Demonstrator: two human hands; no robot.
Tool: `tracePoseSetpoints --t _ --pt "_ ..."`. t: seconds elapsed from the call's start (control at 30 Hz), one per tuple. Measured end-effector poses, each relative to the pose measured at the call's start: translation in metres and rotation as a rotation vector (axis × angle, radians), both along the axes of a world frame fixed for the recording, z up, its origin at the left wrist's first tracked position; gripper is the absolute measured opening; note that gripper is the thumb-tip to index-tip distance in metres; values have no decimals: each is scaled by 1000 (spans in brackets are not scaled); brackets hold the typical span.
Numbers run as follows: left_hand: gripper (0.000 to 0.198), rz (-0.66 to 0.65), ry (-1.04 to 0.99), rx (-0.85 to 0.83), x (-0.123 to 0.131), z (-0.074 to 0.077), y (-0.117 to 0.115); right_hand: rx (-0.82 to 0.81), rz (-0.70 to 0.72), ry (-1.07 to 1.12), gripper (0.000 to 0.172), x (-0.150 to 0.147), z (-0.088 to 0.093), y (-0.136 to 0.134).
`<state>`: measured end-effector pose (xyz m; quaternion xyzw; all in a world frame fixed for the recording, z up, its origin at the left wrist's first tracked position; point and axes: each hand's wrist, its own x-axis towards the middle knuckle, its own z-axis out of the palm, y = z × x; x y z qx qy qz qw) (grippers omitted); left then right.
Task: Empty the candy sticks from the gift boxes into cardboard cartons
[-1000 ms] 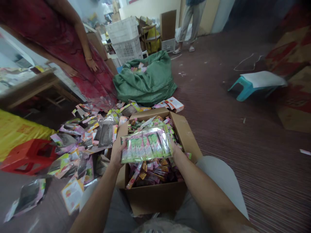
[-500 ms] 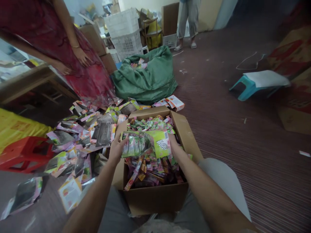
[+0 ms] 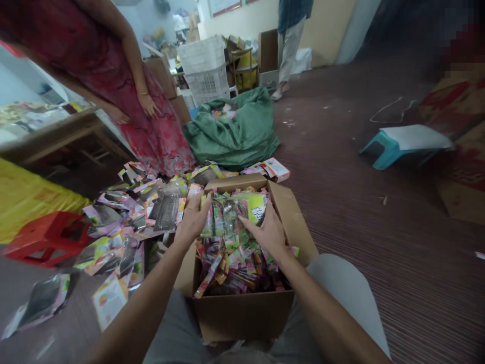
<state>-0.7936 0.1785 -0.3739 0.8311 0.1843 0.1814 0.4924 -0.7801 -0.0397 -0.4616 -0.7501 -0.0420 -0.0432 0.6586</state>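
Between my two hands is a clear plastic package [image 3: 227, 217] with a yellow-green printed end and small green packets inside. My left hand [image 3: 194, 216] grips its left end, fingers closed on the edge. My right hand [image 3: 268, 227] is closed round the right end, thumb lying over the front. The package is held above an open cardboard box [image 3: 244, 313] that stands between my knees. Many small, colourful packets [image 3: 235, 265] fill the box, pink, green and orange.
Flat packages [image 3: 129, 212] lie heaped on the floor at left, near a red stool [image 3: 45, 237]. Behind the box sits a green sack [image 3: 235, 136]. A person in a red patterned dress [image 3: 162, 126] stands at left, another person [image 3: 291, 50] farther back. A teal stool [image 3: 390, 149] stands at right.
My right hand has shifted inward, its thumb now across the package's front. The package looks tilted slightly differently. The view has tipped up a little, and the far person has changed stance.
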Motion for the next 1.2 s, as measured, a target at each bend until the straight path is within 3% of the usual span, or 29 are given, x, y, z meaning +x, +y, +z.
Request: tracePoseSetpoints --t 0.13,0.23,0.33,0.47,0.6,0.73,0.87,1.03,1.2 --pt "46 35 140 129 -2 18 -7 -146 -108 -20 84 1 9 -1" --pt "47 12 169 149 -5 30 -8 -167 -137 -55 71 3 16 -8" --pt "47 24 144 127 -9 37 -10 -203 -152 -111 68 1 22 -13" --pt "49 -11 54 121 -17 33 -8 -228 -191 -227 67 -2 24 -15" --pt "61 -29 144 81 -22 19 3 -230 -194 -233 64 0 18 -13" --pt "62 -37 53 54 -23 15 13 -171 -183 -280 63 2 12 -10" --pt "66 -50 37 32 -24 24 11 -70 -171 -238 66 0 15 -9" --pt "64 -122 -125 133 -24 39 -6 123 -159 -186 71 8 18 -13" --pt "59 -98 -137 -55 -22 51 -19 386 -78 -135 67 18 18 -21"
